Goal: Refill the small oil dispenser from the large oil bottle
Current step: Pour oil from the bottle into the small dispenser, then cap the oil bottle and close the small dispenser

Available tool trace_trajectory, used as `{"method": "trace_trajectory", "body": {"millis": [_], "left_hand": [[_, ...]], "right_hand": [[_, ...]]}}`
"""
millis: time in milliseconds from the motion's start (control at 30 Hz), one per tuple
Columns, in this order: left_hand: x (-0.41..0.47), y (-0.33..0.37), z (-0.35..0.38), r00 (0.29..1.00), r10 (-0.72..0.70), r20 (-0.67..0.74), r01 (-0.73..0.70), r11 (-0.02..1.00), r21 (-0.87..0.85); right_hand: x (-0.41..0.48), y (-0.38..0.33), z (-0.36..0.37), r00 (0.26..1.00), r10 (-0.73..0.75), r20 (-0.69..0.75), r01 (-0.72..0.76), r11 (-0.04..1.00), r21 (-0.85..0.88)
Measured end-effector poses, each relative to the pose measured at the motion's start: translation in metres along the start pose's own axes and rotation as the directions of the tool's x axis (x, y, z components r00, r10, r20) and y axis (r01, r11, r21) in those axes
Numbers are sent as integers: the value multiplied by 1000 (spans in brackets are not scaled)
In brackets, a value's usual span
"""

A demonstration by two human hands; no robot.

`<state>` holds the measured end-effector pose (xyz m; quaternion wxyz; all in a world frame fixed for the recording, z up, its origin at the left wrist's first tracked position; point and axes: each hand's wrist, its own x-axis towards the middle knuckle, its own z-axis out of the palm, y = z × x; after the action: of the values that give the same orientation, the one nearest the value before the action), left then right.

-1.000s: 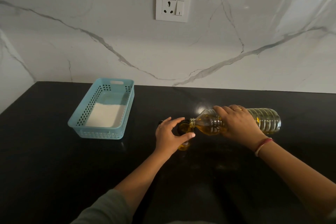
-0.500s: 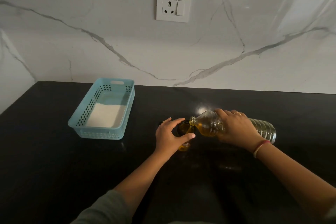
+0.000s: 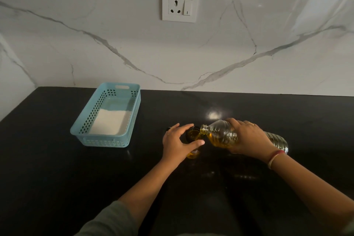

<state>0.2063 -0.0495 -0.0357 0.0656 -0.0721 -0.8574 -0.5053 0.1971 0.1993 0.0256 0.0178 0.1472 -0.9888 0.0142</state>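
On the black countertop [image 3: 57, 178], oil is being decanted.
The small oil dispenser [image 3: 192, 136] is clasped by the left hand [image 3: 177, 144]; the tilted large oil bottle [image 3: 220, 135], mouth just above it, is gripped by the right hand [image 3: 247, 138].

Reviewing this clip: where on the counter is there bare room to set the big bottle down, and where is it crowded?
Bare counter runs right of the large oil bottle to the wall, and in front between the forearms. Crowded at the small dispenser, ringed by the left hand, with the right hand close by. The blue basket fills the left.
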Motion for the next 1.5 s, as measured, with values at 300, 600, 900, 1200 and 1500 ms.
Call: {"method": "trace_trajectory", "body": {"millis": [300,600,900,1200,1500], "left_hand": [[0,1,-1,1000,21,-6,-21,1000,-2],[0,1,-1,1000,10,-4,-10,1000,-10],[0,5,-2,1000,-2,-1,2,1000,-10],[-2,1,-16,996,-28,83,26,1000,17],[15,26,-34,990,128,-60,-127,992,18]], "right_hand": [[-7,0,0,1000,-12,-16,11,999,-31],[-12,4,0,1000,3,-9,-3,1000,4],[-15,7,-12,998,55,10,-56,991,120],[-2,-1,-57,986,68,-154,30,829,559],[-1,-4,-35,949,255,-184,61,426,903]]}}
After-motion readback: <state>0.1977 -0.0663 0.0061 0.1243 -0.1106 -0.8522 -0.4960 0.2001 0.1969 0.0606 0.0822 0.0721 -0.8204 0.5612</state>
